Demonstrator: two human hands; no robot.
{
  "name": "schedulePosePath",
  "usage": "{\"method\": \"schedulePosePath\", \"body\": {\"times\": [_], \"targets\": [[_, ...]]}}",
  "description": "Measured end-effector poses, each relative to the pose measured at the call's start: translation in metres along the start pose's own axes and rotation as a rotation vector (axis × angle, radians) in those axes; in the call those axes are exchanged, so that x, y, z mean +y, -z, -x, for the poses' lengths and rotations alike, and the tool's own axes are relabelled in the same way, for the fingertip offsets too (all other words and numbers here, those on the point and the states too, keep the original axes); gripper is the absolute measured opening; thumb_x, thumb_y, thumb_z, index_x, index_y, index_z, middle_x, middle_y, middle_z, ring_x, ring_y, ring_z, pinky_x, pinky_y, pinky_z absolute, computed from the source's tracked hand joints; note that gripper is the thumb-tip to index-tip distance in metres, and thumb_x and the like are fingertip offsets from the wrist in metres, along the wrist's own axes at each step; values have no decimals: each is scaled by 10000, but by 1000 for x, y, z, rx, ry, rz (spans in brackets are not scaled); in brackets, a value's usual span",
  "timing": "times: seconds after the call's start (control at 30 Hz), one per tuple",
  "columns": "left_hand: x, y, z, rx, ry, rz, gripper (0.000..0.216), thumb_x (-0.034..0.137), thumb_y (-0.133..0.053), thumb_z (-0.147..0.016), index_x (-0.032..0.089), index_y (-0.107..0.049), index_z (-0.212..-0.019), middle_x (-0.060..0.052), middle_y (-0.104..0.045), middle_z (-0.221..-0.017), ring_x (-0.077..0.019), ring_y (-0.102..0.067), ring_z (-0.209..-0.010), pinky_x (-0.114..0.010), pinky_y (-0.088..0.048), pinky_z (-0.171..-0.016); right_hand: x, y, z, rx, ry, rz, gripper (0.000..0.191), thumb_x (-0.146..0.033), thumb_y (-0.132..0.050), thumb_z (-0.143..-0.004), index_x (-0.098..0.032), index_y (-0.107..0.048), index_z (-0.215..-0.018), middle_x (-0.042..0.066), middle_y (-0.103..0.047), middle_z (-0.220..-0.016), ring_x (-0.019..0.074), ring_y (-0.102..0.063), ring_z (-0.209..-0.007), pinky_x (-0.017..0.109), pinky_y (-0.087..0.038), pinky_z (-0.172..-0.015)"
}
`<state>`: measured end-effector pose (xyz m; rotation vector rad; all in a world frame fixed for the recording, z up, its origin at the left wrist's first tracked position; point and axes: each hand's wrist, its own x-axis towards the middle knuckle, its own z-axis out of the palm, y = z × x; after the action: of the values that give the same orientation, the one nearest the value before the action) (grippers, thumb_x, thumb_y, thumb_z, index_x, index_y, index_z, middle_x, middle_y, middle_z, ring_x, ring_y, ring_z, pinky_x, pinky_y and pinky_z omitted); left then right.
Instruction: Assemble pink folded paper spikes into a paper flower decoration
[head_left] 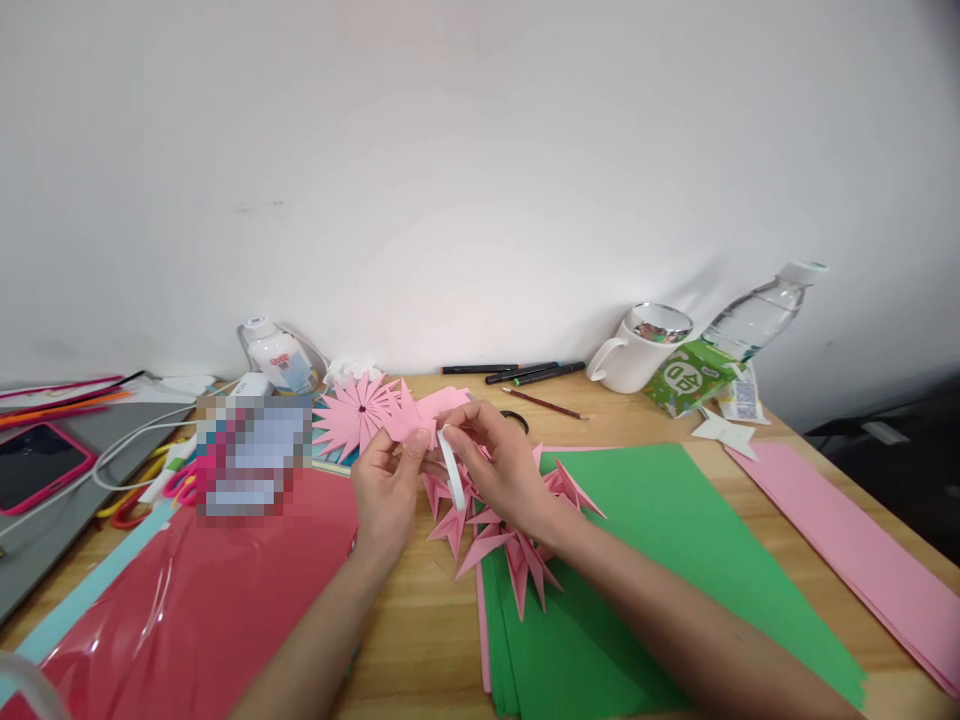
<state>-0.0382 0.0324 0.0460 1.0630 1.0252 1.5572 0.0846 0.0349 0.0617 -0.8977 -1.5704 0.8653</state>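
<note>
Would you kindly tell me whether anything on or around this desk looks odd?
A pixelated patch at left, by the red sheet, obscures whatever is there. Faint smudges mark the wall. The water bottle at right seems to lean, though the wide lens may cause that. No spill shows.

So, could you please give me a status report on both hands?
Left hand pinching pink paper. Right hand holding white strip. Spiky folded pink piece close beneath it.
</note>
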Motion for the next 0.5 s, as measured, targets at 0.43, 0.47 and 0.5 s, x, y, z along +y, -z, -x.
{"method": "schedulePosePath", "body": {"times": [0.43, 0.47, 0.5], "targets": [[-1, 4, -3, 42, -9, -57, 163, 269, -707, -680, 146, -604, -709, 40, -612, -594, -77, -551, -532, -177, -448, -520, -1, 0, -1, -4, 15, -49, 47, -234, -486, -858, -190, -503, -854, 50, -574, -931, 135, -568, -838, 293, -477, -781], [-1, 4, -3, 41, -16, -65, 162, 269, -705, -683, 146, -603, -712, 42, -606, -587, -75, -544, -523, -178, -440, -514, -1, 0, -1, -2, 21, -49, 45, -234, -492, -856, -191, -505, -857, 50, -575, -930, 136, -569, -840, 297, -477, -786], [-2, 5, -3, 42, -21, -70, 162, 270, -702, -686, 147, -600, -715, 45, -600, -581, -73, -537, -518, -178, -435, -512, -1, 0, -1, 0, 25, -46, 43, -233, -496, -854, -192, -508, -858, 48, -577, -921, 137, -570, -836, 299, -477, -787]]}}
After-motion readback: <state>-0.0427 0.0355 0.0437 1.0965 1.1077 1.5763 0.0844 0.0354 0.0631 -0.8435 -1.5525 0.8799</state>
